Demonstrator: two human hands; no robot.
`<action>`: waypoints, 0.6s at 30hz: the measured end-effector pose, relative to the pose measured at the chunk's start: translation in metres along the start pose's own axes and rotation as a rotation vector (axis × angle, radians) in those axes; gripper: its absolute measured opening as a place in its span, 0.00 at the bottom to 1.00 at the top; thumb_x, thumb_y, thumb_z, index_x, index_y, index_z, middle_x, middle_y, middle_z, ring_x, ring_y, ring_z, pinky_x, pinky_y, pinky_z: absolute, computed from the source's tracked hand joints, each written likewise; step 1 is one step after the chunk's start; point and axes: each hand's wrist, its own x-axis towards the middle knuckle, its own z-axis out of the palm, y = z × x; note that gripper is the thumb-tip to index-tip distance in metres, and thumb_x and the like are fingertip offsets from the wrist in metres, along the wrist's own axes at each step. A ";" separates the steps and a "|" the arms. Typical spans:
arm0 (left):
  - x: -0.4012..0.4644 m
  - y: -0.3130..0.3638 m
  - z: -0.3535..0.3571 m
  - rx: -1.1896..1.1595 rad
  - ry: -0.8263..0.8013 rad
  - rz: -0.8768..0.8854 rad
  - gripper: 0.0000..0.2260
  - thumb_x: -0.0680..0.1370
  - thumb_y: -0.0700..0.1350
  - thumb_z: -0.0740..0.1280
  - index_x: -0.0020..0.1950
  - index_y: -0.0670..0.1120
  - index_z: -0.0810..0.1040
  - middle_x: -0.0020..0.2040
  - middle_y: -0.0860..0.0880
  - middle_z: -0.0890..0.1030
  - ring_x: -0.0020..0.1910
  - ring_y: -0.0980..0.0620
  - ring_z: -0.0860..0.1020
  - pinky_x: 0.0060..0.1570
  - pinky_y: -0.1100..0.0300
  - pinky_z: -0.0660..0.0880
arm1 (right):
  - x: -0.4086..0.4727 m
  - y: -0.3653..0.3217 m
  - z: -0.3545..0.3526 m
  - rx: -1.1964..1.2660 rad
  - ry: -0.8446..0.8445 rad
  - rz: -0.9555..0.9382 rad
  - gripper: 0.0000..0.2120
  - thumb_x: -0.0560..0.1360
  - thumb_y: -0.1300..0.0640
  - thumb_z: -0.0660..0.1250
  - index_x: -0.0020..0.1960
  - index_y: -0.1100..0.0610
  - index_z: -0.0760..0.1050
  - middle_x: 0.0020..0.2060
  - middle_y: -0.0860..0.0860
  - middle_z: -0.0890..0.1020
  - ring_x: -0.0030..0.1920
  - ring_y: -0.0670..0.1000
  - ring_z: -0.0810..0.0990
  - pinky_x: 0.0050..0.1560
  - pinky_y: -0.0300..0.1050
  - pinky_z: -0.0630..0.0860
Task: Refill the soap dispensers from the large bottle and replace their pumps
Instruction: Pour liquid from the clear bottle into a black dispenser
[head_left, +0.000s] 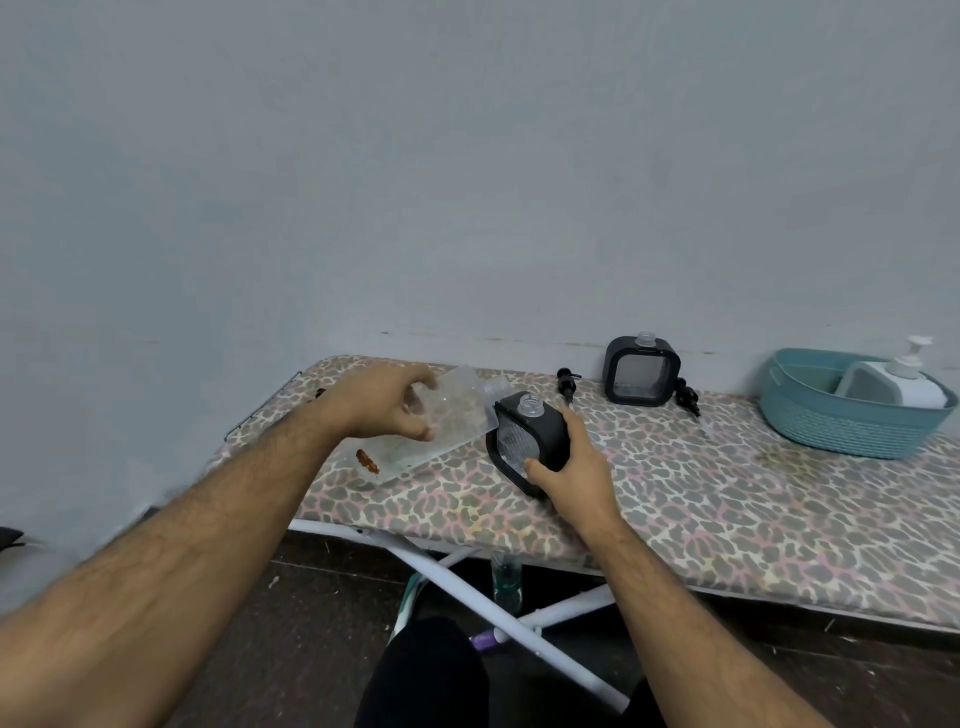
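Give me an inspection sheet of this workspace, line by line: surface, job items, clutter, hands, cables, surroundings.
Surface: ironing board with leopard-print cover, faint stain near the basket.
Job's things: large clear bottle tilted toward the near dispenser, which is open-necked and tilted; far dispenser upright, pump off; two black pumps lying on the board.
Clutter: teal basket holding a white pump bottle.
Grippers: left hand grips the large bottle; right hand holds the near dispenser.
Cables: nothing seen.
Surroundings: plain grey wall; a bottle on the dark floor under the board.
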 end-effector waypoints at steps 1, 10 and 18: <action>-0.002 -0.004 0.003 -0.055 0.010 -0.007 0.27 0.66 0.58 0.78 0.61 0.58 0.73 0.48 0.58 0.81 0.46 0.59 0.79 0.47 0.57 0.75 | 0.000 0.000 0.000 0.000 0.001 0.000 0.35 0.70 0.55 0.74 0.72 0.40 0.63 0.53 0.38 0.78 0.52 0.42 0.79 0.50 0.31 0.75; -0.015 -0.026 0.024 -0.516 0.198 -0.068 0.26 0.71 0.51 0.78 0.65 0.55 0.71 0.51 0.56 0.83 0.51 0.57 0.79 0.49 0.61 0.74 | 0.000 0.001 0.000 -0.006 0.013 0.009 0.36 0.70 0.55 0.75 0.72 0.42 0.63 0.54 0.40 0.79 0.53 0.44 0.80 0.55 0.44 0.80; -0.017 -0.048 0.044 -0.804 0.346 -0.155 0.27 0.74 0.43 0.75 0.70 0.53 0.71 0.56 0.51 0.77 0.55 0.56 0.78 0.55 0.57 0.77 | -0.001 -0.001 0.000 -0.004 0.023 0.036 0.36 0.71 0.57 0.74 0.74 0.43 0.63 0.51 0.37 0.79 0.51 0.41 0.80 0.52 0.40 0.80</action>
